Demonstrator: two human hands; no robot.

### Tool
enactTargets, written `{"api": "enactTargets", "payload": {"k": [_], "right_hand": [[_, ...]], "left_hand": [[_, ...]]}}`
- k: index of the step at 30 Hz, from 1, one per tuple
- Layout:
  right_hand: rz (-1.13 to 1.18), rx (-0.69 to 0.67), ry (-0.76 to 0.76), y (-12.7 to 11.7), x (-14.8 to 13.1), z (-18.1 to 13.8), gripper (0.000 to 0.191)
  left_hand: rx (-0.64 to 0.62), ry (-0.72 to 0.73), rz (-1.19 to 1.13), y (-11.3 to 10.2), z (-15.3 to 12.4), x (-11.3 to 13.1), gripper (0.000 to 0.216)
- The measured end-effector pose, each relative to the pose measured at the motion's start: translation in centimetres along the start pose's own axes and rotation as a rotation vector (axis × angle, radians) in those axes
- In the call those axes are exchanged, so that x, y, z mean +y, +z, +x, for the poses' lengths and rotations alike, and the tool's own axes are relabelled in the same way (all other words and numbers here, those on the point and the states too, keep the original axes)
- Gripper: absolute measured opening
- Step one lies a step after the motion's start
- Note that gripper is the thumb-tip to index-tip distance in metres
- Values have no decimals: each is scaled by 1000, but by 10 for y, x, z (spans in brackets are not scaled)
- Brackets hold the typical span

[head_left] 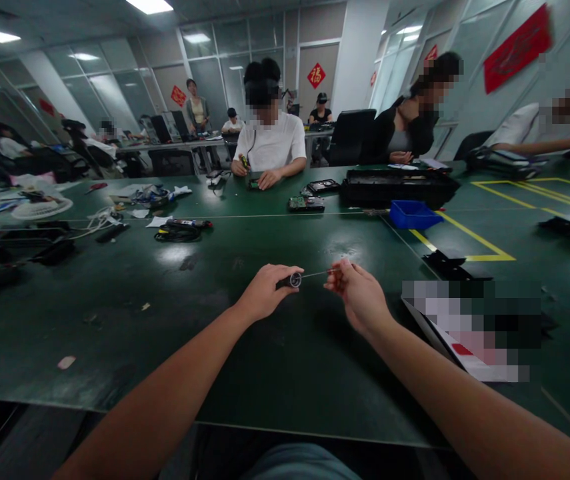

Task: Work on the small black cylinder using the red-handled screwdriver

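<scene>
Over the middle of the green table [245,387], my left hand [262,291] is closed around a small dark cylinder [295,280] with a pale ring at its open end. That end faces toward me. To its right, my right hand [359,293] pinches a thin metal rod [312,274] between thumb and fingers. The rod's far tip reaches the rim of the cylinder; whether it goes inside cannot be made out. Both hands are held a little above the tabletop.
A pixelated printed sheet [465,340] lies right of my right forearm. Black brackets [452,263], a blue bin [415,215] and a long black casing [397,189] sit beyond. A coiled black cable [179,231] lies far left. Across the table, a person [272,140] works on a circuit board.
</scene>
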State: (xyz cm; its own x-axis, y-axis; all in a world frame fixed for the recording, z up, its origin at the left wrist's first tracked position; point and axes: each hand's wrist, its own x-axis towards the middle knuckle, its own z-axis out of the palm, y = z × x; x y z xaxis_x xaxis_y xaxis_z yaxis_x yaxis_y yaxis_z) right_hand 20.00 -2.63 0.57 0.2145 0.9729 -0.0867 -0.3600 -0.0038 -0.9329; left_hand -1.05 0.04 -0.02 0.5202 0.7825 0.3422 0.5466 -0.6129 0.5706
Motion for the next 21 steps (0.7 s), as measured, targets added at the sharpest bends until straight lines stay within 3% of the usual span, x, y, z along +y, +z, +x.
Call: {"api": "enactTargets", "payload": {"k": [2,8,14,21], "right_hand": [[24,30,51,-1,0,1,28],[-133,55,-242,-2,2,-1,29],[-317,-12,-366,-2,4,-4,30],[-726,9,-459,-1,-15,-16,41]], "left_hand": [[-18,2,29,0,0,0,37],[-14,-55,31,0,-1,0,39],[-27,-77,33,-1,0,2,40],[-5,-98,34,-2,0,6,38]]}}
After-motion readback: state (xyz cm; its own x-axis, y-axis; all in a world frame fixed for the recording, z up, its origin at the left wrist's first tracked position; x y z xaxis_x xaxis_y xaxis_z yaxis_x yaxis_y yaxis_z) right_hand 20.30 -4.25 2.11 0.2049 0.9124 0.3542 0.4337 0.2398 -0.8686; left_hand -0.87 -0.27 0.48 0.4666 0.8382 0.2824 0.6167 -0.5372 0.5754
